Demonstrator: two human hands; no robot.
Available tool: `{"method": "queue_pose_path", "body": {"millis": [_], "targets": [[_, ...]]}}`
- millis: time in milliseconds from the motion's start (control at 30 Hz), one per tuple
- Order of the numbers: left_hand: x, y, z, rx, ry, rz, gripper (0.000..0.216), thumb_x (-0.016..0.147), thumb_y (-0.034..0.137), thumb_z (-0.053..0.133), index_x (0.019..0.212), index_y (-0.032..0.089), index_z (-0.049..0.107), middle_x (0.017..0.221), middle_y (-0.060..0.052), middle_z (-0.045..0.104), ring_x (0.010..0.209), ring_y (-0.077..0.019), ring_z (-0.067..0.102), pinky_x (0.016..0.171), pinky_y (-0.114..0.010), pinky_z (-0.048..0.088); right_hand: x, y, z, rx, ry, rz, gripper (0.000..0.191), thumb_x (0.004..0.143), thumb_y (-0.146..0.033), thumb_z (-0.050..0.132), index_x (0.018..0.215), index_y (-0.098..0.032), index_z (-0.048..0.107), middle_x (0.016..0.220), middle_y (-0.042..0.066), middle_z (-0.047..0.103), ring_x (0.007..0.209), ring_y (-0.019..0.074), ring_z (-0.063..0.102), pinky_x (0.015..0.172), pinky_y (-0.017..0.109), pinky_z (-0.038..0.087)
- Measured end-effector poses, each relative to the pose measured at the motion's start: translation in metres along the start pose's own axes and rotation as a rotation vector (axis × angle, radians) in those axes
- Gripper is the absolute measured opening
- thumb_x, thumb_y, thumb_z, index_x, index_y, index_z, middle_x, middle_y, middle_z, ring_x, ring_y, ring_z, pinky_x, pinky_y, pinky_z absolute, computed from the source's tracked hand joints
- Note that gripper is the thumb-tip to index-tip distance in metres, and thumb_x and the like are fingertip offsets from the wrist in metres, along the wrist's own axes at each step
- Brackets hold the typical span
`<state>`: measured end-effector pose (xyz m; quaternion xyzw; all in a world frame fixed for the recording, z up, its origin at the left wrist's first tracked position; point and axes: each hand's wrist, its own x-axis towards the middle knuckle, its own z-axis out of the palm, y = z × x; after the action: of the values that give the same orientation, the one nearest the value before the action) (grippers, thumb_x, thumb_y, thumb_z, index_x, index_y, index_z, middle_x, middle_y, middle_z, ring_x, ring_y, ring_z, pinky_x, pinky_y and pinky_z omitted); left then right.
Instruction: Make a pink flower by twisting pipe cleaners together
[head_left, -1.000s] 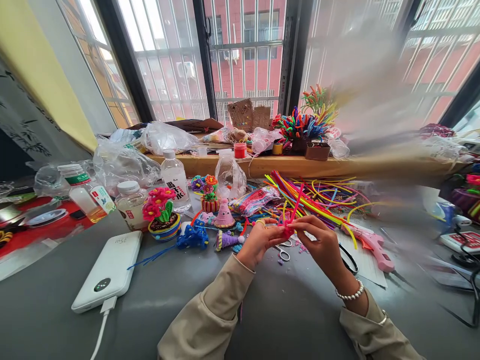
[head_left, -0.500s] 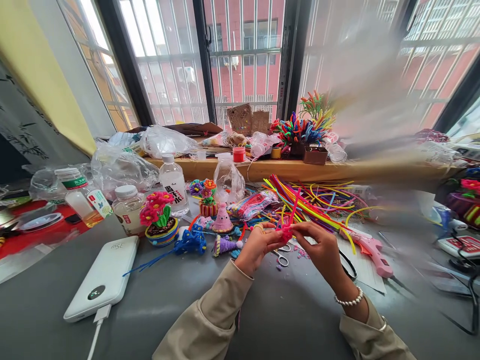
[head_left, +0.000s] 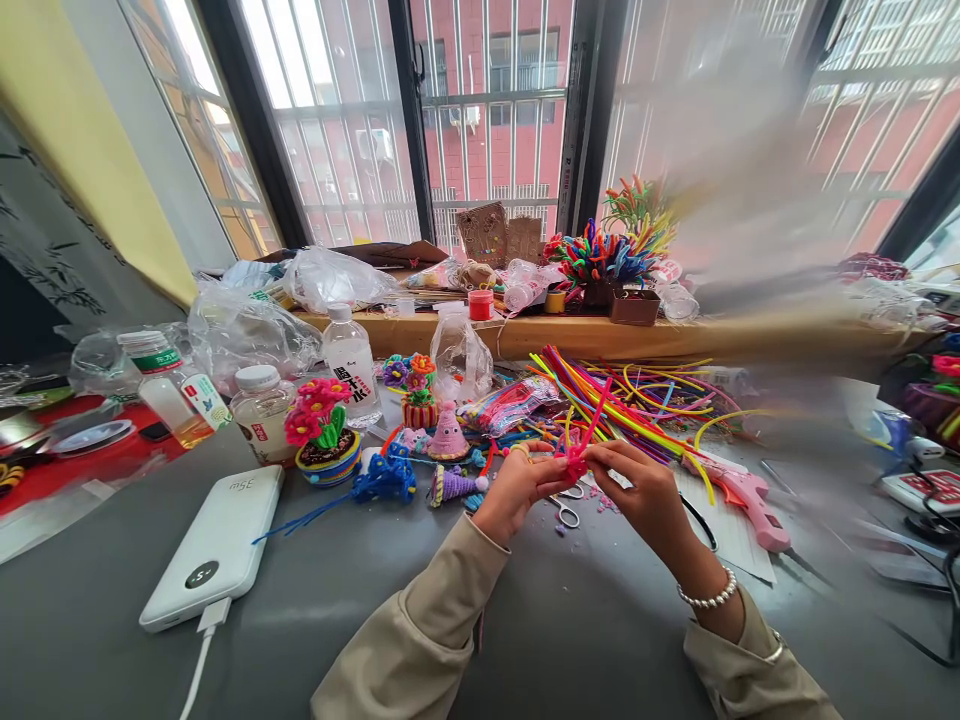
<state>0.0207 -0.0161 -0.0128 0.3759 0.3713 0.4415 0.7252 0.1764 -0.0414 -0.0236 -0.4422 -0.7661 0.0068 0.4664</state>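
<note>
A bright pink pipe-cleaner flower [head_left: 575,455] is held between my two hands above the grey table, with a pink stem slanting up from it. My left hand [head_left: 519,488] pinches its left side between thumb and fingers. On the other side, the fingertips of my right hand [head_left: 639,490] are closed on the flower too. Scissors [head_left: 568,515] lie just below the hands, partly covered by the left one. Loose pipe cleaners [head_left: 615,410] in many colours spread out behind. A purple cone-shaped piece [head_left: 454,485] and a pink cone figure [head_left: 448,435] sit left of my left hand.
A pink glue gun [head_left: 754,505] lies on paper at right. Blue pipe-cleaner flowers [head_left: 386,475], a potted pink flower [head_left: 328,460], bottles [head_left: 349,370] and a cabled white power bank [head_left: 214,550] stand or lie left. A cluttered wooden sill [head_left: 390,340] runs behind.
The whole view has shifted slightly to the right. Both hands keep their grip on the pink flower, whose stem now leans a little more to the right.
</note>
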Motion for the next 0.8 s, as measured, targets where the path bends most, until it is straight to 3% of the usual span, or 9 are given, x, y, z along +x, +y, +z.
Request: {"method": "queue_pose_path", "body": {"millis": [300, 400, 567, 800], "targets": [[-0.0037, 0.0023, 0.0014, 0.019, -0.027, 0.021, 0.041, 0.06, 0.011, 0.067, 0.087, 0.014, 0.036, 0.07, -0.006, 0.064, 0.066, -0.0158, 0.064, 0.075, -0.031, 0.05, 0.0002, -0.0039, -0.0023, 0.054, -0.01, 0.003, 0.015, 0.078, -0.02, 0.048, 0.085, -0.021, 0.061, 0.083, 0.005, 0.061, 0.076, 0.0161, 0.057, 0.071, 0.029, 0.046], [-0.0031, 0.0028, 0.0007, 0.01, -0.035, 0.022, 0.042, 0.059, 0.011, 0.068, 0.088, 0.014, 0.037, 0.07, -0.006, 0.064, 0.065, -0.016, 0.064, 0.074, -0.03, 0.05, 0.003, -0.0068, -0.0039, 0.21, -0.028, 0.15, 0.011, 0.076, -0.024, 0.052, 0.082, -0.02, 0.061, 0.082, 0.004, 0.061, 0.077, 0.0157, 0.057, 0.071, 0.027, 0.046], [-0.0022, 0.0029, 0.0006, 0.01, -0.033, -0.012, 0.043, 0.06, 0.01, 0.068, 0.089, 0.014, 0.037, 0.074, -0.009, 0.065, 0.065, -0.0163, 0.064, 0.072, -0.029, 0.05, 0.0071, -0.0041, -0.0025, 0.497, -0.094, 0.487, 0.022, 0.075, -0.038, 0.051, 0.076, -0.017, 0.059, 0.072, 0.002, 0.058, 0.065, 0.0133, 0.054, 0.061, 0.025, 0.045], [-0.0028, 0.002, 0.0013, 0.043, -0.054, -0.031, 0.043, 0.059, 0.011, 0.068, 0.09, 0.014, 0.037, 0.072, -0.008, 0.065, 0.06, -0.0153, 0.064, 0.065, -0.026, 0.051, 0.0061, -0.0024, 0.0003, 0.737, -0.199, 0.679, 0.022, 0.069, -0.037, 0.057, 0.07, -0.016, 0.059, 0.064, -0.002, 0.052, 0.057, 0.0079, 0.041, 0.053, 0.02, 0.034]]}}
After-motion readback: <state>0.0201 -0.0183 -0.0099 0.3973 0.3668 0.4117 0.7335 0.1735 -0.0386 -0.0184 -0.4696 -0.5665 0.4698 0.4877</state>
